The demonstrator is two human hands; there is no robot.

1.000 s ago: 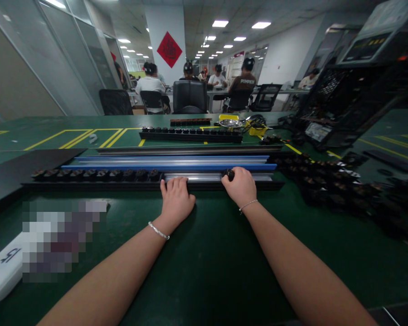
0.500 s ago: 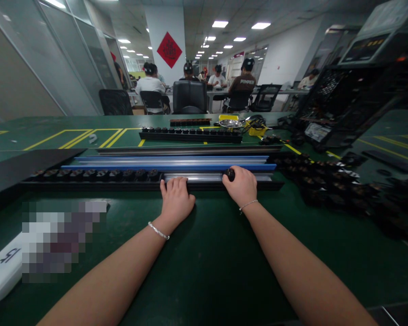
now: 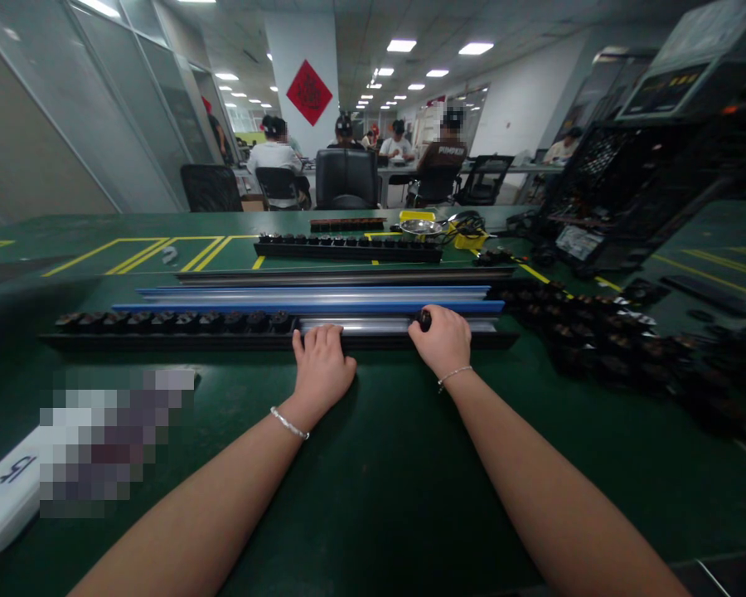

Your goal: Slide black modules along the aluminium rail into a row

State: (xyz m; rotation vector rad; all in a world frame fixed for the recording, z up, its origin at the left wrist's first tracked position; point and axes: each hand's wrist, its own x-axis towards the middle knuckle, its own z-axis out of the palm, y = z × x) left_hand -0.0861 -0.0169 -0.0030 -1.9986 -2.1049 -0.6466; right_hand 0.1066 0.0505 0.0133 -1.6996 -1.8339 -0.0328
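Observation:
A long black rail (image 3: pixel 379 341) with a shiny metal channel lies crosswise in front of me. Several black round parts (image 3: pixel 208 322) sit in a row along its left half. My left hand (image 3: pixel 323 361) has its fingers curled over the front edge of the rail, just right of the last part in the row, the thumb to the side. Farther right, my right hand (image 3: pixel 444 338) pinches a small black round part (image 3: pixel 423 318) at the channel. The fingers cover much of this part, and whether it touches the metal I cannot tell.
Behind the rail lie a blue rail (image 3: pixel 314 295) and a dark rail (image 3: pixel 348 277). A filled black strip (image 3: pixel 348 248) is farther back. Loose black parts (image 3: pixel 603 332) are heaped right, near a black equipment frame (image 3: pixel 603 191). A white object (image 3: pixel 12 477) lies front left; people sit beyond.
My right hand, with the black round part, has shifted very slightly to the right. The left hand stays on the rail. A dark shape at the left edge has drawn back.

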